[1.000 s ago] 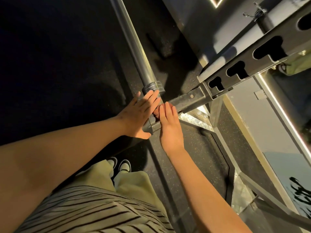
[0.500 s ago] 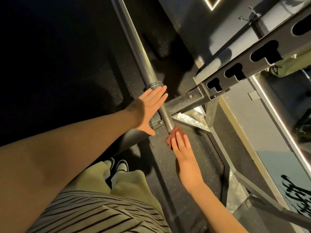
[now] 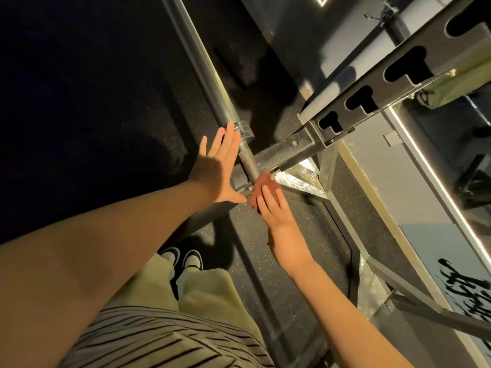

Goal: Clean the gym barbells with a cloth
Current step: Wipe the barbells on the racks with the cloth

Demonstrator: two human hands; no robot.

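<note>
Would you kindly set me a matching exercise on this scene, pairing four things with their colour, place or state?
1 left hand
2 right hand
3 cloth
4 shoes

a black and white, on the floor
b reddish-brown, against the barbell
c fingers straight, beside the collar
d fingers flat on the cloth

Pairs: 1-c; 2-d; 3-b; 4-a

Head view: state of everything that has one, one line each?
barbell: resting across the rack arm, visible sleeve bare
cloth: pressed onto the shaft under the right hand
left hand: open, fingers straight, flat against the bar beside the collar
right hand: open, fingers straight, pressing the cloth
</note>
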